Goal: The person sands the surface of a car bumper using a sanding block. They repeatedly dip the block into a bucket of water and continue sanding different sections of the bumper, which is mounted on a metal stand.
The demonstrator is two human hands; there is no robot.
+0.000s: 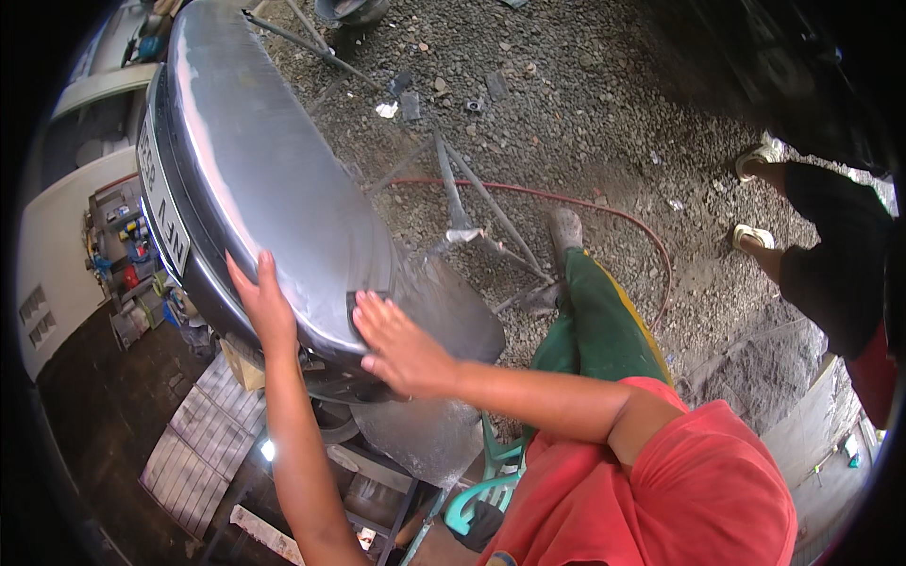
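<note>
A grey car bumper (264, 160) with a pale strip along its edge, a dark trim and a white plate (165, 212) lies across the left and middle. My left hand (264, 307) rests on the bumper's near edge, its fingers spread. My right hand (401, 349) presses a small dark pad (354, 316) onto the bumper's surface just to the right of it, fingers laid together over the pad. The surface around the pad has a mottled, dull look. Part of the pad is hidden under my fingers.
Metal stand legs (505, 236) and a red hose (651, 236) lie on gravel (604, 94). A co-worker's legs (816, 226) in sandals stand at right. A green plastic chair (462, 505) is below me. Cluttered shelves (127, 245) and a slatted panel (189, 453) are at left.
</note>
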